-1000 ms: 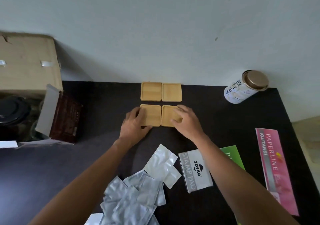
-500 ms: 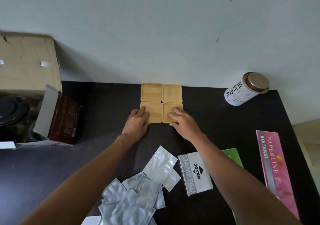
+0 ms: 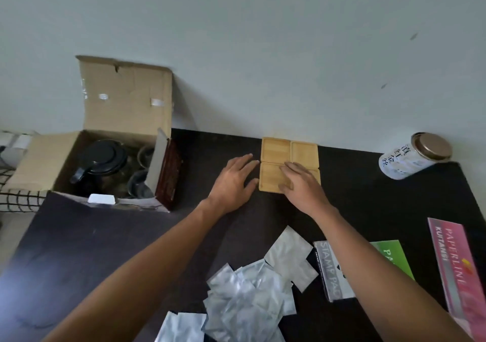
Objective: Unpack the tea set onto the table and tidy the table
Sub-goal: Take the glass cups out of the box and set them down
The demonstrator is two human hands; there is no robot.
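Observation:
Several square wooden coasters (image 3: 276,148) lie in a tight block against the wall at the back of the dark table (image 3: 105,236). My right hand (image 3: 302,186) lies flat across the two near coasters, fingers straight. My left hand (image 3: 232,181) rests on the table with its fingertips against the block's left edge. An open cardboard box (image 3: 126,97) stands at the back left; inside it are a teapot with a black lid (image 3: 101,161) and glass cups (image 3: 139,183).
A white tin with a bronze lid (image 3: 413,157) lies on its side at the back right. Several silver foil sachets (image 3: 252,294) are heaped near the front. A stamp pad box (image 3: 328,268), a green pack (image 3: 394,254) and a pink Paperline pack (image 3: 457,276) lie at the right.
The near two coasters have been pushed back against the far pair, closing the gap. My left hand slid off to the left side. The view has swung left, showing the open box.

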